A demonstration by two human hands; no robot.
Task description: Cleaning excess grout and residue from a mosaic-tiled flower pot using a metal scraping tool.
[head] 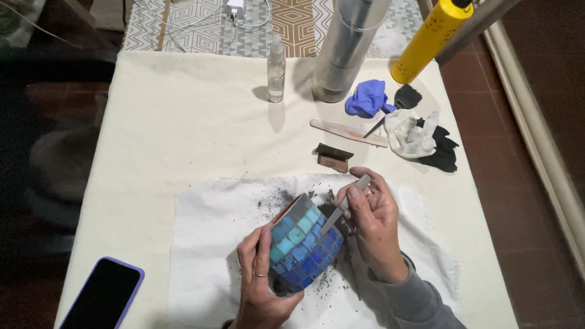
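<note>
Head view | my left hand [259, 280] wraps the blue mosaic pot [303, 247], tilted, at 6 o'clock on the white cloth [207, 244] | my right hand [375, 222] pinches a thin metal tool [344, 206] against its tiles | dark crumbs scattered on cloth | cream table cover [183, 122]; phone [103, 295] at 8 o'clock; spray bottle [276, 70] at 12; yellow can [431, 39] at 1 | red tiled floor [524, 183] at 3.

You're holding a mosaic pot [303, 250] tiled in turquoise, sky blue and deep blue with dark grout lines, over a white cloth [207, 244] speckled with black crumbs; the counter [183, 122] is cream, the phone [103, 295] black in a lilac case, the can [431, 39] yellow, the crumpled glove [365, 99] violet-blue, the floor rug [201, 24] grey-and-tan geometric
</note>
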